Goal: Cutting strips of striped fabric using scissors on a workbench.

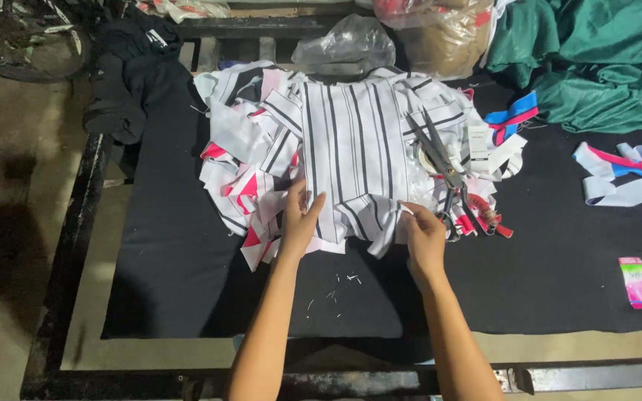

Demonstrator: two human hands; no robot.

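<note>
The person is leaning over a worktable covered in black cloth [172, 252], both bare hands working the near edge of a heap of white fabric pieces with black stripes [351, 141]. The left hand [300, 219] is lying flat with its fingers spread, pressing on the lower left part of the top piece; it is pinning rather than gripping, nothing closed inside it. The right hand [423, 236] is pinching the lower right corner of that same piece between thumb and fingertips, the other fingers curled loosely. The top piece is lying directly ahead of both hands, its stripes and long axis running away from the person toward the far side of the table, so the two hands are bracketing its near hem — each about equally close, the left slightly farther up the cloth. Pink and white scraps [250, 197] are poking out just beside the left hand. A pair of scissors [440, 167] is resting on the heap just beyond the right hand, blades pointing away — nearer to the right hand than the left. Green fabric [596, 67] is bunched at the far right corner, and a small pink packet [639, 282] is lying well apart on the cloth.
</note>
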